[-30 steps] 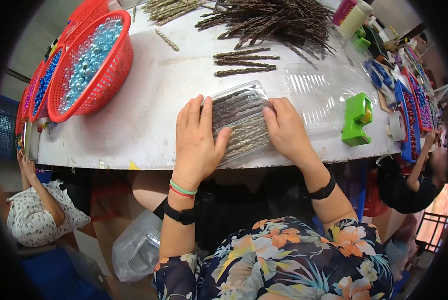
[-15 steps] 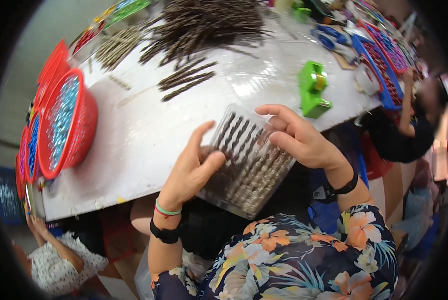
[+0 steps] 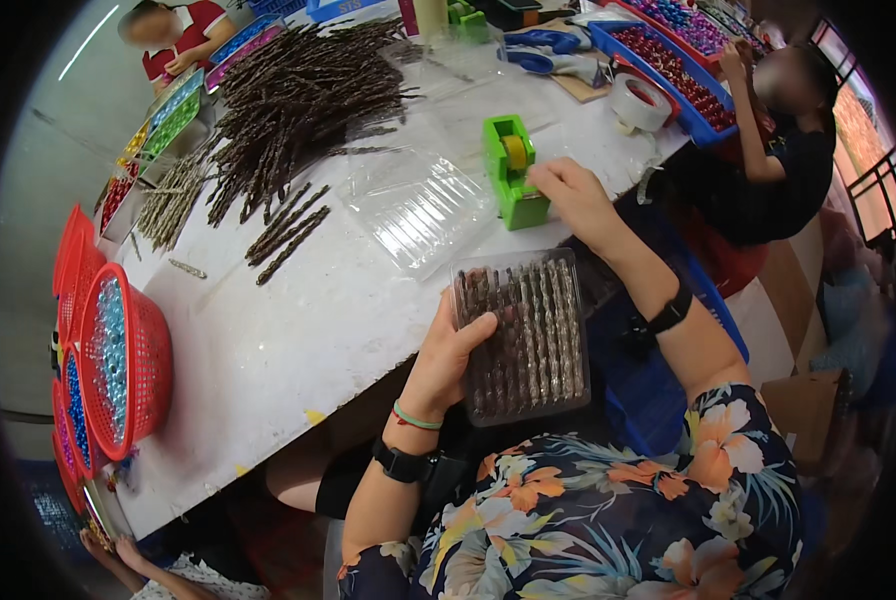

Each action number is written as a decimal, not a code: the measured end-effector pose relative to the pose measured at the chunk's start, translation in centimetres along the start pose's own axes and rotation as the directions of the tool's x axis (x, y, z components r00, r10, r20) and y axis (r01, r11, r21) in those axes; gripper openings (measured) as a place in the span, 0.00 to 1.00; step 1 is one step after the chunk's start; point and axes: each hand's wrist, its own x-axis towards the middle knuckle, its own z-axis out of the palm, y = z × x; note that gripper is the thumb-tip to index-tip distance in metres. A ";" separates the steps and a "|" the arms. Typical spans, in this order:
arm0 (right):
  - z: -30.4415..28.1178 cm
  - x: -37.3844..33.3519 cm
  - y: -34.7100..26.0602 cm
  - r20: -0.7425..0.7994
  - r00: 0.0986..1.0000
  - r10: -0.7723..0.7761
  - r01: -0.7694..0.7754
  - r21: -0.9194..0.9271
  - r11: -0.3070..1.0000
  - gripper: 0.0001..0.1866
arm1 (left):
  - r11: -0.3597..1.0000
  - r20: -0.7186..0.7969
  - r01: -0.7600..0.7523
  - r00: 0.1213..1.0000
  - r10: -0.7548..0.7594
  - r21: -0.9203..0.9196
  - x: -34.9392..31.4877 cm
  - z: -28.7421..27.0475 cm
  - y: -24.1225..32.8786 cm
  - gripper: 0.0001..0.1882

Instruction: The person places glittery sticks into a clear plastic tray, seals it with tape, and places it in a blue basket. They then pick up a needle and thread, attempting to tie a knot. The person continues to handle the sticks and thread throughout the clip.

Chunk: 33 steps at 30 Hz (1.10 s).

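My left hand (image 3: pixel 451 350) grips the left side of a clear plastic box (image 3: pixel 580 345), its thumb lying over the top. Twisted sticks (image 3: pixel 528 345) lie side by side in the box, dark brown on the left and silvery on the right. Beyond the box stands a green tape dispenser (image 3: pixel 518 205) with a yellow core. My right hand (image 3: pixel 578 200) is at the dispenser's right side, fingers pinched together beside its cutting end. Whatever they pinch is too small to make out.
A clear plastic sheet or lid (image 3: pixel 418 215) lies left of the dispenser. Loose brown sticks (image 3: pixel 293 225) lie near a large pile (image 3: pixel 298 110). Red baskets (image 3: pixel 153 350) of beads line the left edge. A tape roll (image 3: pixel 640 103) and blue tray (image 3: pixel 713 130) are at right. Other people sit around the table.
My right hand has let go of the box and moved up to the tape dispenser. The box has turned nearly square to me in my left hand. The whole view has shifted.
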 end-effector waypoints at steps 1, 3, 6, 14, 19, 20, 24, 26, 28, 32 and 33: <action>0.5 0.9 0.3 0.024 1.000 0.012 -0.013 0.018 1.000 0.15 | 0.999 -0.015 -0.024 1.000 0.025 0.032 0.6 -0.1 -0.4 0.29; 0.7 0.6 -0.6 -0.044 0.999 0.022 -0.021 0.030 0.999 0.17 | 0.997 -0.027 -0.037 0.999 0.039 0.065 1.6 0.6 -1.2 0.28; -0.9 -3.6 -4.5 -0.064 0.998 0.001 0.002 0.041 0.999 0.16 | 0.995 -0.065 -0.083 0.994 0.086 0.045 2.9 0.8 -2.2 0.26; -6.0 -21.9 -3.9 0.482 0.756 0.444 -0.644 0.426 0.635 0.03 | 0.991 -0.143 -0.132 0.982 0.126 -0.032 3.7 1.9 -3.0 0.22; -4.9 -23.1 -1.0 0.503 0.714 0.488 -0.694 0.415 0.589 0.04 | 0.984 -0.156 -0.174 0.973 0.167 -0.030 4.0 2.5 -3.5 0.23; -4.4 -23.2 -0.5 0.513 0.707 0.487 -0.700 0.409 0.585 0.04 | 0.985 -0.147 -0.171 0.975 0.166 -0.019 4.0 2.5 -3.5 0.23; -4.1 -23.0 -0.6 0.560 0.694 0.453 -0.708 0.414 0.572 0.05 | 0.985 -0.130 -0.174 0.976 0.172 -0.006 4.3 2.2 -3.5 0.22; -4.5 -23.4 -0.7 0.562 0.725 0.398 -0.670 0.441 0.597 0.09 | 0.985 -0.134 -0.173 0.976 0.172 0.003 4.2 2.4 -3.2 0.22; -4.9 -23.5 -1.1 0.572 0.723 0.388 -0.670 0.444 0.595 0.09 | 0.985 -0.140 -0.173 0.975 0.175 0.026 4.4 2.8 -2.9 0.22; -4.3 -23.2 -1.2 0.553 0.722 0.417 -0.673 0.421 0.607 0.08 | 0.982 -0.126 -0.186 0.974 0.187 0.026 4.7 3.1 -2.8 0.21; -4.3 -23.0 -1.8 0.552 0.718 0.424 -0.681 0.426 0.596 0.07 | 0.983 -0.122 -0.182 0.975 0.184 0.031 4.9 3.2 -2.6 0.21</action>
